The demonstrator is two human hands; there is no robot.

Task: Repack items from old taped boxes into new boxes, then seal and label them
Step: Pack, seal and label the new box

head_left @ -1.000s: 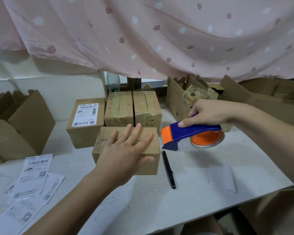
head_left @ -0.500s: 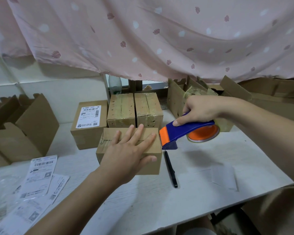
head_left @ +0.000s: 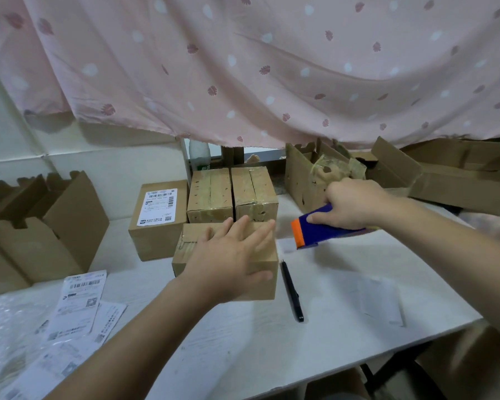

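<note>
Okay, centre frame: your left hand (head_left: 228, 261) lay flat on top of the small brown box (head_left: 188, 241), fingers straight and spread, thumb down the front face. Just right of it, your right hand (head_left: 350, 206) was wrapped round the blue-and-orange tape dispenser (head_left: 315, 229), which was above the white table (head_left: 344, 298) and not touching the box. Two old taped boxes (head_left: 210, 194) sat right behind, with a labelled box (head_left: 156, 220) to their left. A black pen (head_left: 292, 290) lay beside the box, and loose labels (head_left: 81, 298) lay lower left.
</note>
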